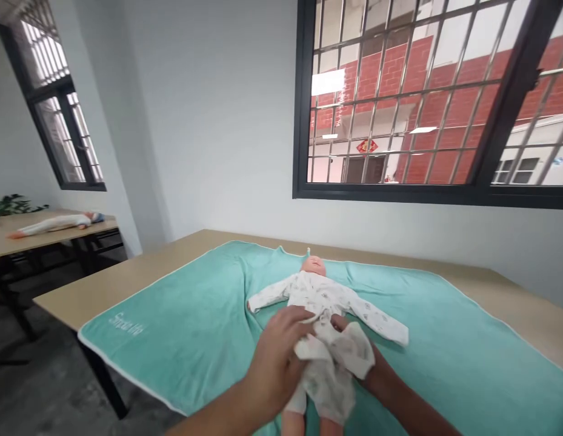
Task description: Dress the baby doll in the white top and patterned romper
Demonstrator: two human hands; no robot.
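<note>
A baby doll (314,264) lies on its back on a teal blanket (199,327), head toward the wall and arms spread. It wears a white printed top (303,287); its bare lower legs show at the bottom edge. White printed pants (329,387) cover the upper legs, their upper part bunched at the doll's middle. My left hand (281,348) is closed on the bunched pants at the left side, fingers bent over the doll's waist. On the other side, my right hand (339,323) grips the pants, largely hidden by a fold of cloth; only some fingertips show.
The blanket covers most of a light wooden table (103,278) against the wall. A barred window (399,109) is above. Another table (2,236) at far left holds a second doll (58,224) and a plant (13,206).
</note>
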